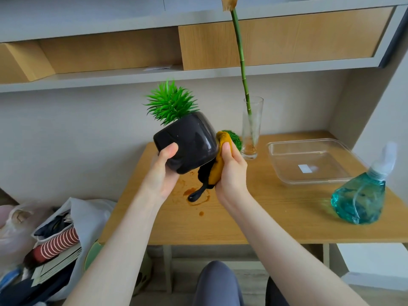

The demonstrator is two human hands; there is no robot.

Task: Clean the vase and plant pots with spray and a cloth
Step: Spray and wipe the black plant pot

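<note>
My left hand grips a glossy black plant pot with a spiky green plant, tilted left above the wooden table. My right hand holds a yellow-and-black cloth pressed against the pot's right side. A tall clear glass vase with a long green stem stands behind. A second round green plant shows partly behind my right hand; its pot is hidden. A teal spray bottle stands at the table's right.
A clear plastic tray lies at the back right of the table. Brown stains mark the tabletop below the pot. Bags with clutter sit on the floor at left. Shelves run along the wall above.
</note>
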